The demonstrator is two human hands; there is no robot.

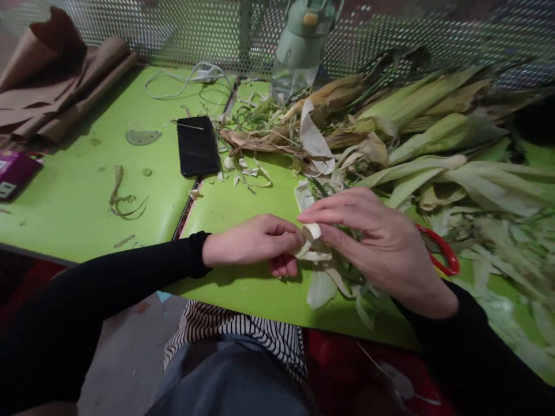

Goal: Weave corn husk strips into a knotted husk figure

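Observation:
Between my hands, over the front of the green table, is a small curled strip of pale corn husk (311, 233). My left hand (269, 241) pinches its left side, with the other fingers folded under. My right hand (368, 237) meets it from the right, thumb and fingers closed on the strip's upper end. Looser husk pieces (323, 286) hang or lie just beneath my hands. Red-handled scissors (444, 248) lie partly hidden behind my right wrist. Whole corn husks (433, 121) are heaped beyond my right hand.
A black phone (197, 147) lies left of centre. Behind it are a white cable (186, 84) and a green water bottle (301, 46). Brown paper (65, 86) and a purple box (17, 173) sit at left. A perforated metal panel (195, 34) borders the table's back.

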